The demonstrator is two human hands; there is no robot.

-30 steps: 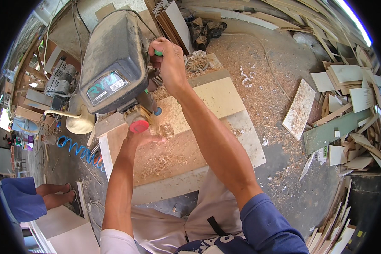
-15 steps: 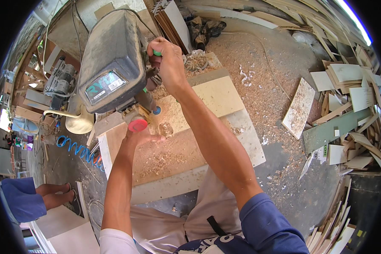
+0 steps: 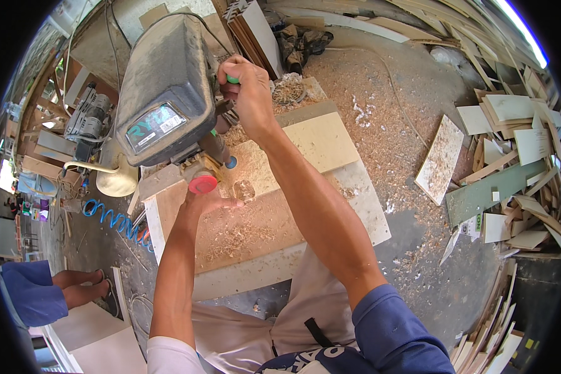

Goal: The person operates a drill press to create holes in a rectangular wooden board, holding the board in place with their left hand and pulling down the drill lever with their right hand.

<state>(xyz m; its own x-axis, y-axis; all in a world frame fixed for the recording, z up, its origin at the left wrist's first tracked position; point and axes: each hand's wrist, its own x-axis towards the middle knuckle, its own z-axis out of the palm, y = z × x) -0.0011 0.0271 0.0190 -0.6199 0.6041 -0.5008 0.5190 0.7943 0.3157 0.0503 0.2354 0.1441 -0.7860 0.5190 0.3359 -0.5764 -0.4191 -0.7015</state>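
A dusty drill press [image 3: 168, 81] with a dark housing stands in front of me. My right hand [image 3: 246, 87] is closed around its green-tipped feed handle [image 3: 232, 79]. Below the drill head, my left hand [image 3: 209, 202] rests at the wooden board, thumb stretched out flat to the right. A red round knob [image 3: 203, 183] and the machine's parts hide its other fingers. Beside the thumb is a round recess [image 3: 244, 189] in the wooden board [image 3: 262, 212], with shavings scattered over the wood. The drill's cutting end is hidden from view.
A pale board [image 3: 330, 146] lies across the far side of the work table. Shavings cover the floor [image 3: 374, 93], and offcuts [image 3: 517, 156] are piled at right. A coiled blue hose [image 3: 112, 218] hangs at left, near another person's legs [image 3: 81, 287].
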